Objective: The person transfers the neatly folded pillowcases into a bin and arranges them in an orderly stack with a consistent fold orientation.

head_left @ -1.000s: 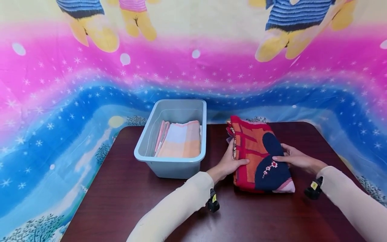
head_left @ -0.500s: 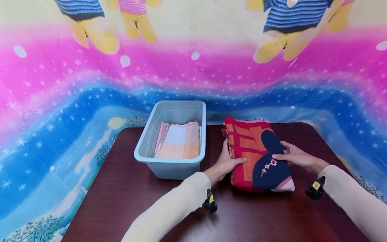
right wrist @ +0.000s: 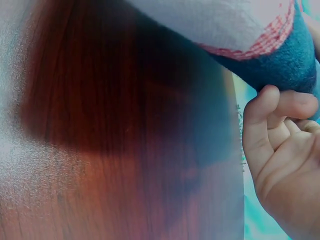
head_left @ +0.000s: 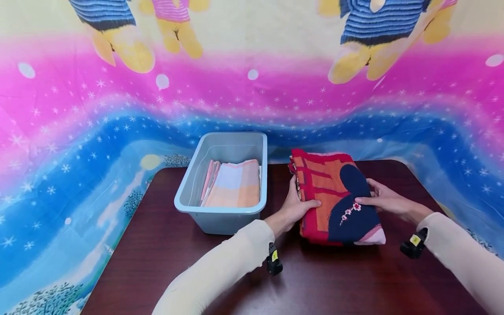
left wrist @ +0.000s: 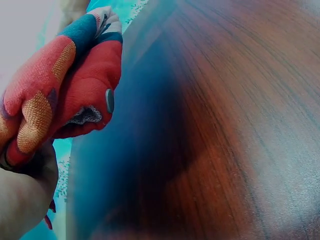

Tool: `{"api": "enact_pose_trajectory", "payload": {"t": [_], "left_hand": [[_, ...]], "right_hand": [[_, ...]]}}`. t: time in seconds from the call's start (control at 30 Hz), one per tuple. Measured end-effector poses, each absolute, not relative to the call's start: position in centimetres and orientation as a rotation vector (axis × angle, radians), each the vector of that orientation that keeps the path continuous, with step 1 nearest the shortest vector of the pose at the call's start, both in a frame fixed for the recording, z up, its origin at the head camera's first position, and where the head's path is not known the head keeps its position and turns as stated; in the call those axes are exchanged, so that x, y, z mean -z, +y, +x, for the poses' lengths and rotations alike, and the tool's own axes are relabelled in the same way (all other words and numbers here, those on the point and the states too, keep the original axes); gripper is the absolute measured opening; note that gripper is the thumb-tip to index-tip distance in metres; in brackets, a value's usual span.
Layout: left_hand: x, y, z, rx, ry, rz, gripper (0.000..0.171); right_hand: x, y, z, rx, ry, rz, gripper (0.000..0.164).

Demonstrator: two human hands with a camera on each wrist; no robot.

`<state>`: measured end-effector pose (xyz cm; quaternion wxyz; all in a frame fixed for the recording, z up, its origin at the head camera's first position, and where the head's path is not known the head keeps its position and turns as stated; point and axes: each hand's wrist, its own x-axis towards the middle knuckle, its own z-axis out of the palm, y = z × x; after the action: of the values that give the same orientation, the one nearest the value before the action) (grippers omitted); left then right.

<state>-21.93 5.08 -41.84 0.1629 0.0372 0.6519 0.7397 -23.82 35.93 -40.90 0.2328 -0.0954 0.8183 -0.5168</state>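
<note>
A folded garment (head_left: 325,197) in red, orange and navy, with small embroidered flowers, is held between both hands to the right of the bin. My left hand (head_left: 294,205) grips its left edge, thumb on top and the fingers hidden beneath. On the opposite edge my right hand (head_left: 387,202) pinches the navy part, thumb over it. In the left wrist view the thick layered edge of the garment (left wrist: 90,90) shows a round button. The right wrist view has curled fingers (right wrist: 262,112) under its navy and white corner, with the tabletop some way below.
A grey-blue plastic bin (head_left: 220,210) stands left of the garment, with folded peach and white checked cloth (head_left: 234,183) inside. The dark wooden table (head_left: 157,245) backs onto a printed curtain (head_left: 252,100). Black wrist cameras hang below both sleeves.
The garment has shifted slightly left, toward the bin, and its near edge has risen a little. Both hands keep their hold on it, and the head view has tilted slightly.
</note>
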Motion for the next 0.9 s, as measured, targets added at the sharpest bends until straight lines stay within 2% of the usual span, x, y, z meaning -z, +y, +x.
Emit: {"api": "enact_pose_trajectory", "payload": {"t": [0.4, 0.9], "left_hand": [[40.4, 4.7, -21.7, -2.112, 1.861, 0.024, 0.101], [38.8, 3.7, -20.9, -2.060, 1.890, 0.072, 0.101]], "right_hand": [[39.9, 36.0, -23.5, 1.452, 2.224, -0.285, 0.081], [38.9, 35.8, -22.8, 1.446, 2.174, -0.284, 0.089]]}}
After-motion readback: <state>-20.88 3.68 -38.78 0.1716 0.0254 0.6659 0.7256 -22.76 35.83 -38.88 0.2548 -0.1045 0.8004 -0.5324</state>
